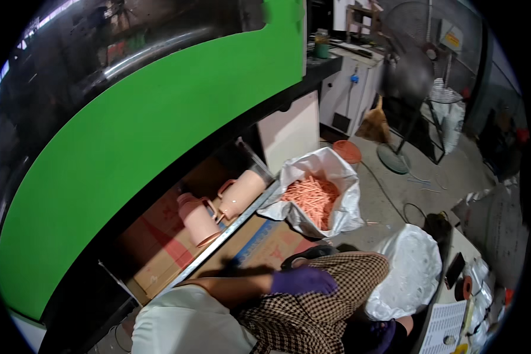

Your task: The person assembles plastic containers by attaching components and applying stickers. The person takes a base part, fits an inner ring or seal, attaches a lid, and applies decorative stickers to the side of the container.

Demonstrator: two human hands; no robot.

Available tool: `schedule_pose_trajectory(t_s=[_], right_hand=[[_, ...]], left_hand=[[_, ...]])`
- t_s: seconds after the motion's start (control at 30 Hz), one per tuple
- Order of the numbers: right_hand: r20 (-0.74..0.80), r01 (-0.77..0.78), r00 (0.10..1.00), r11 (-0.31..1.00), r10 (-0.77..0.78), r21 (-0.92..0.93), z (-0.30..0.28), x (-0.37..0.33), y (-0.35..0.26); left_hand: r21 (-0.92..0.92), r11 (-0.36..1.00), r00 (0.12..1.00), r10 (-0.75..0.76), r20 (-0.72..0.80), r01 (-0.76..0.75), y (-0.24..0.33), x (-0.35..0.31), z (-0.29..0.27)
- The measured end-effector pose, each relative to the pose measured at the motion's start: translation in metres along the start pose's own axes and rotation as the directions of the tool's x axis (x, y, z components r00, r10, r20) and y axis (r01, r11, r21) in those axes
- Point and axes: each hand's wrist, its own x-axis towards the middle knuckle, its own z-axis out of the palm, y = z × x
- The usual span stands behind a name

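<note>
My left hand, in a purple glove, lies flat across my checked trouser leg with nothing in it. My right hand, also gloved in purple, is low in the picture beside a white plastic bag; it is dim there, and its fingers cannot be made out. Ahead of my left hand, two pink plastic jugs with handles lie on their sides on cardboard, in the opening under a green machine panel. Neither hand touches them.
A white sack full of pinkish-orange plastic sticks stands beyond my knee. A metal rail edges the opening. To the right is a table with a phone, tape and a printed sheet. A standing fan is farther back.
</note>
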Motion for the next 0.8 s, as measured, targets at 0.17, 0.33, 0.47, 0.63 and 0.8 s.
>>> schedule_pose_trajectory(t_s=[0.17,0.33,0.47,0.63,0.8], right_hand=[[0.639,0.738,0.672,0.405,-0.373,-0.54,0.018,-0.01,-0.014],[0.558,0.619,0.784,0.409,-0.271,-0.67,0.018,-0.006,0.012],[0.253,0.142,0.965,0.694,0.061,-0.706,-0.027,0.021,0.058],[0.209,0.04,0.969,0.745,0.135,-0.666,-0.006,0.005,0.042],[0.456,0.208,0.888,0.831,0.06,-0.516,-0.008,0.004,0.053]], left_hand=[[0.389,0.517,0.276,0.284,-0.918,0.763,-0.029,-0.266,-0.142],[0.017,0.389,-0.013,0.073,-0.997,0.921,-0.076,-0.363,-0.18],[-0.145,0.74,-0.327,0.107,-0.939,0.657,-0.114,-0.341,-0.221],[0.151,0.822,-0.098,0.242,-0.965,0.55,-0.114,-0.18,-0.206],[0.477,0.845,0.625,0.239,-0.743,0.243,-0.03,0.026,-0.076]])
